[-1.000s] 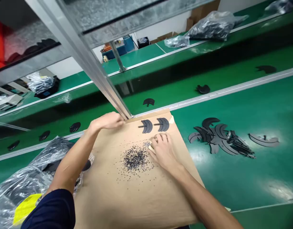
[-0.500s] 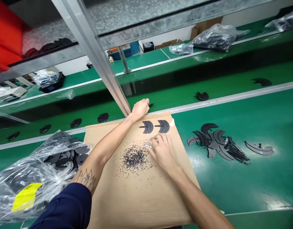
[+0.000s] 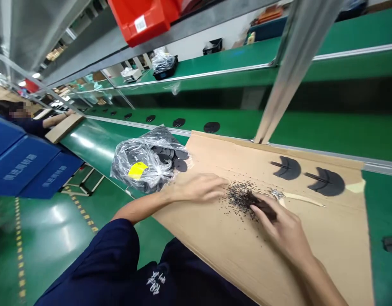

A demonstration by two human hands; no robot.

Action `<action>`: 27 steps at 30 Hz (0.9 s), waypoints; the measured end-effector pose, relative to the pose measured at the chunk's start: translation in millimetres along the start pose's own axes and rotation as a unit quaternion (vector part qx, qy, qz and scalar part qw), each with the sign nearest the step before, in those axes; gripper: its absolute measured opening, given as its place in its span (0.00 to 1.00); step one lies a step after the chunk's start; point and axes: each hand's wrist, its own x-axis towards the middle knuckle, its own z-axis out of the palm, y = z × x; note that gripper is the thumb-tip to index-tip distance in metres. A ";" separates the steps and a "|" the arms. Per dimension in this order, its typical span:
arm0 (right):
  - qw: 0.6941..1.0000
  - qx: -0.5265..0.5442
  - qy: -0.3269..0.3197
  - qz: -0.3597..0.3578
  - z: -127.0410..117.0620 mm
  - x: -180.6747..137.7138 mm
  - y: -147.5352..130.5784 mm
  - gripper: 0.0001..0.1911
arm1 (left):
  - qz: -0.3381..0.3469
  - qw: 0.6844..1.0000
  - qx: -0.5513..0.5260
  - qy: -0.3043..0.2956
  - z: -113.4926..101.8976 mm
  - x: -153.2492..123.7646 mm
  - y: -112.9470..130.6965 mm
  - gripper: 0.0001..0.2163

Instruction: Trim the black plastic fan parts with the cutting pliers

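Observation:
A brown cardboard sheet point(image 3: 240, 250) lies on the green bench in front of me. My left hand point(image 3: 200, 187) rests on it with fingers loosely curled, just left of a heap of small black shavings point(image 3: 240, 197). My right hand point(image 3: 283, 231) is pinched on a dark flat piece point(image 3: 262, 208) at the heap's right edge. A small metal tool point(image 3: 276, 194) lies just beyond it. Two black fan-shaped parts point(image 3: 287, 168) point(image 3: 326, 182) sit at the far side of the cardboard.
A clear plastic bag of black parts point(image 3: 148, 159) with a yellow label sits at the cardboard's left end. Several black parts ride the green conveyor point(image 3: 211, 126). A metal post point(image 3: 285, 72) rises behind. Red bin overhead, blue crates point(image 3: 26, 165) at left, another person's arm far left.
My view has swung left. My left hand came back from the conveyor edge to the cardboard near the shavings. My right hand shifted onto a dark piece by the heap.

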 end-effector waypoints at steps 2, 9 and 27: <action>0.998 0.011 -0.006 0.059 2.5 0.6 0.3 0.18 | -0.098 0.989 0.090 -0.060 -22.2 -27.7 -27.7 0.10; 0.975 0.069 0.017 0.210 -1.1 10.4 -6.8 0.22 | -0.210 0.943 0.210 -0.146 -51.6 -65.2 -79.5 0.19; 0.903 0.309 -0.030 0.299 31.6 12.6 -30.3 0.28 | -0.166 0.825 -0.511 0.176 58.1 9.5 23.6 0.18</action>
